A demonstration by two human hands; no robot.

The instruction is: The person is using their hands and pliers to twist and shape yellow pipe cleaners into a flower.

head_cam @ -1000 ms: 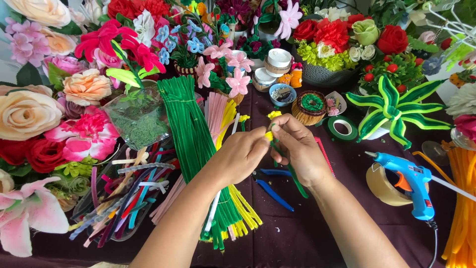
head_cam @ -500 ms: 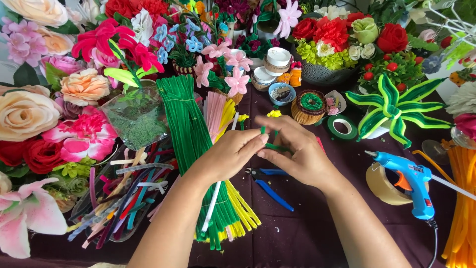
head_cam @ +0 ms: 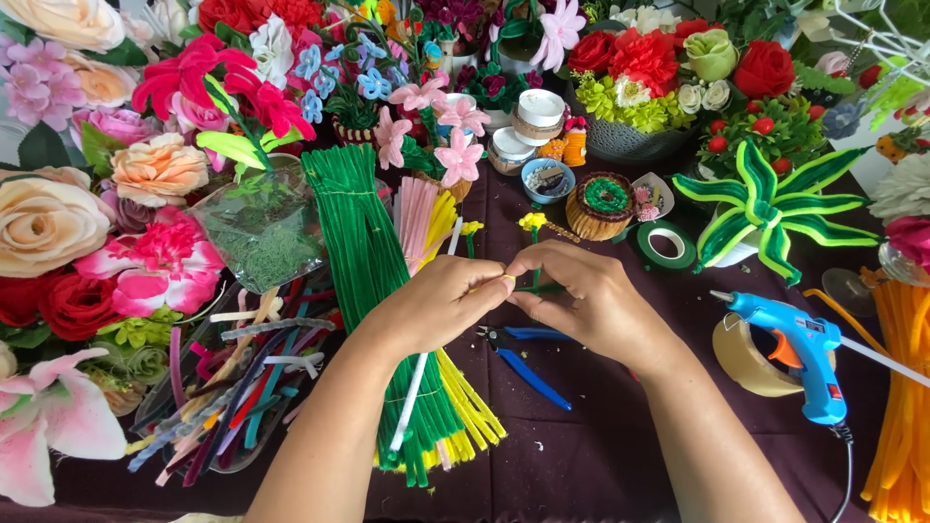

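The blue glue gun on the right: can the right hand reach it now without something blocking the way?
Probably yes. The blue glue gun lies on bare dark cloth just right of the right hand, with nothing between them. But both hands, the left hand too, pinch a small green stem, so it must let go first.

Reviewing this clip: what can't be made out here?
- Head view: the green stem piece is mostly hidden between the left hand and right hand.
- Orange pipe cleaners: cut off by the right edge.
- Blue pliers: jaws hidden under the hands.
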